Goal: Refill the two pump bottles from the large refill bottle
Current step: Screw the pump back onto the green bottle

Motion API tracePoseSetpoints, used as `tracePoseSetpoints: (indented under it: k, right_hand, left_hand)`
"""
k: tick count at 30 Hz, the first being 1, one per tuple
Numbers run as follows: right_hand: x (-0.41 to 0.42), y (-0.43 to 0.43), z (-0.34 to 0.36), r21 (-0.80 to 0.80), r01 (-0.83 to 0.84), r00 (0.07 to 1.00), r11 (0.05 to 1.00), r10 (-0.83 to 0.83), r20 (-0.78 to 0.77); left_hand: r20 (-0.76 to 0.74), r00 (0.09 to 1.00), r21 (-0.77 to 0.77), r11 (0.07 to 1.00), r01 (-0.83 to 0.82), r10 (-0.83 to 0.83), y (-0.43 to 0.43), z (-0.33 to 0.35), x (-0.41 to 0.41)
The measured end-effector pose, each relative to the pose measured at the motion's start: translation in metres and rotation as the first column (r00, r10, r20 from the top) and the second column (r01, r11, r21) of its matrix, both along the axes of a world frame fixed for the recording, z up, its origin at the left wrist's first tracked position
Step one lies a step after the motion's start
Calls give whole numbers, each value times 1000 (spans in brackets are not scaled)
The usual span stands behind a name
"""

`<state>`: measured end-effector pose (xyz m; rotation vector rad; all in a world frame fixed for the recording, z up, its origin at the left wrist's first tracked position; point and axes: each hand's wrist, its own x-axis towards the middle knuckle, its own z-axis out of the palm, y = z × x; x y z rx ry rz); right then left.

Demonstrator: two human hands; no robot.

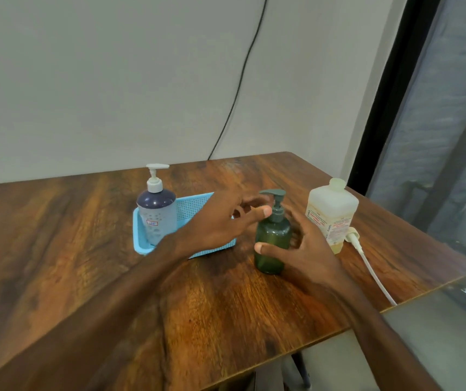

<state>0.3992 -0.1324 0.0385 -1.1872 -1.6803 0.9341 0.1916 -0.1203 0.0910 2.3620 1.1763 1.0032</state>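
A dark green pump bottle stands upright on the wooden table, right of a blue basket. My left hand reaches toward its pump head with spread fingers, the thumb tip close to the pump collar. My right hand is spread around the bottle's right side, thumb near its body; I cannot tell if it touches. A grey-blue pump bottle with a white pump stands in the basket's left end. The large translucent refill bottle, capped, stands at the right.
A white pump with a long tube lies on the table beside the refill bottle, reaching the right edge. A black cable hangs down the wall behind. A dark window frame stands at the right.
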Motion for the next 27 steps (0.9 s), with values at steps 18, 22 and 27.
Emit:
tracePoseSetpoints:
  k: [18, 22, 27]
  right_hand:
    - [-45, 3, 73, 285, 9, 986, 958, -55, 154]
    - [-74, 21, 99, 360, -16, 992, 933, -29, 120]
    - [-110, 64, 91, 292, -42, 988, 955, -5, 157]
  left_hand:
    - [-453, 789, 190, 909, -370, 416, -19, -70, -48]
    - [-448, 797, 243, 913, -328, 405, -18, -74, -51]
    - [-464, 786, 285, 909, -303, 407, -18, -79, -53]
